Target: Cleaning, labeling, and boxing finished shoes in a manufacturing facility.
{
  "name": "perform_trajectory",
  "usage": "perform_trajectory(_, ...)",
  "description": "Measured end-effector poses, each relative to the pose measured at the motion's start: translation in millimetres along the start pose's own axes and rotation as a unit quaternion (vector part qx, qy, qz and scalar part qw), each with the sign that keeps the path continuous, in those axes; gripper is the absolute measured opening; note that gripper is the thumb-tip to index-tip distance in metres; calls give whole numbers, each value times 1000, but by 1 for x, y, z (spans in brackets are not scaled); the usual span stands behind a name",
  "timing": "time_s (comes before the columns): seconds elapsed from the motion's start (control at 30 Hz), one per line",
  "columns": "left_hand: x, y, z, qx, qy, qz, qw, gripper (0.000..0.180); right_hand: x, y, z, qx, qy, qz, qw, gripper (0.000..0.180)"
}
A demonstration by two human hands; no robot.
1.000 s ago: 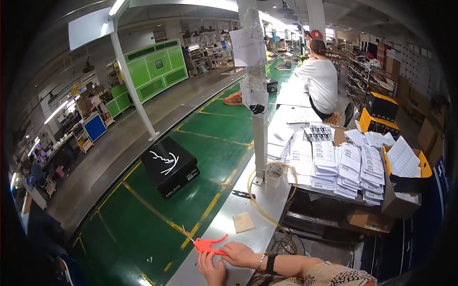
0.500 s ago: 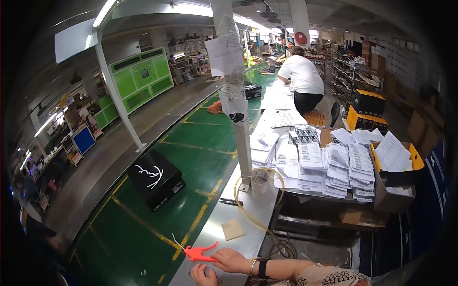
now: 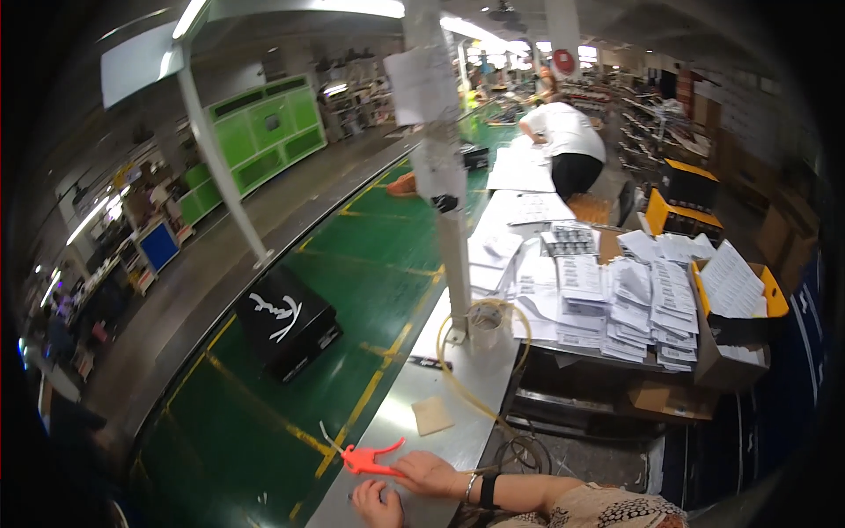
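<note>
while most of the print round me is too small or blurred to read, the black box on the green belt shows a big white scrawl-type mark across its lid, + a line of tiny white lettering on its side. to the right, stacks of white sheets carry printed rows & dark code-type blocks, and a carton w/ yellow flaps has another printed sheet sticking out. a paper w/ faint marks is fixed to the post; can't make out words.

my r. forearm comes in from lower right, nearly level, w/ patterned sleeve plus a bracelet & dark band at the wrist. r. hand is back-up, fingers closed on the rear end of the red air gun, which is at the belt-side edge of the metal table, its thin pale nozzle pointing up-left over the belt. l. hand is just below the gun, fingers curled, partly cut off by the lower edge; can't tell if it's gripping anything.

nr my hands a beige square pad lies flat on the table; farther up, a slim dark tool, then a tape roll beside the post's foot, w/ a yellowish hose looped abt there.
</note>
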State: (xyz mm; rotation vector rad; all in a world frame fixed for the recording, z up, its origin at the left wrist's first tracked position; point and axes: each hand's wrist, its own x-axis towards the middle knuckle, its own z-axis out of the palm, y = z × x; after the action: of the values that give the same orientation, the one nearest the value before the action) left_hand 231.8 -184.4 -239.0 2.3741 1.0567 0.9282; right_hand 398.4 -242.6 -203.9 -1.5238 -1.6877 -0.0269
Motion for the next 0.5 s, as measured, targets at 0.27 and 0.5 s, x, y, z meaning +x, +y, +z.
perform_trajectory(0.27,20,28,0,-25,55,5,998,17,16,-2,-15,-52,-43,20,998,20)
perform_trajectory(0.5,28,23,-21,-178,77,-97,976,25,20,-12,-10,-66,-75,14,995,24)
